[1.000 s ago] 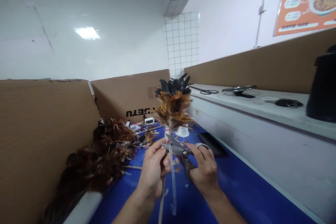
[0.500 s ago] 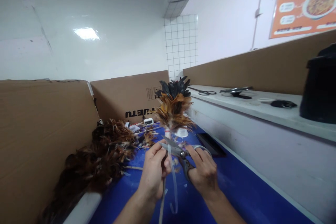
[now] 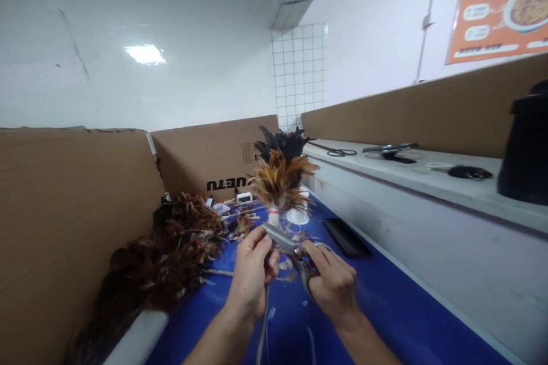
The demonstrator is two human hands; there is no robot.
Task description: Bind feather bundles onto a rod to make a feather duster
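My left hand (image 3: 252, 274) is closed around the thin stick of a feather duster (image 3: 280, 174), holding it upright; brown and black feathers fan out above my fingers. My right hand (image 3: 334, 282) grips a pair of metal scissors (image 3: 287, 244), whose closed blades point left against the white wrapping at the base of the feathers. A pale strip hangs below my left hand.
A pile of brown feathers (image 3: 166, 259) lies at the left on the blue table (image 3: 385, 308). Cardboard walls (image 3: 64, 222) enclose the left and back. A black phone (image 3: 346, 237) lies at the right. A white shelf (image 3: 428, 179) carries scissors, tools and a black pot (image 3: 524, 148).
The scissor blades have closed at the duster's base. The long clear strip that hung in front of my hands has dropped out of its earlier place. The duster tilted slightly.
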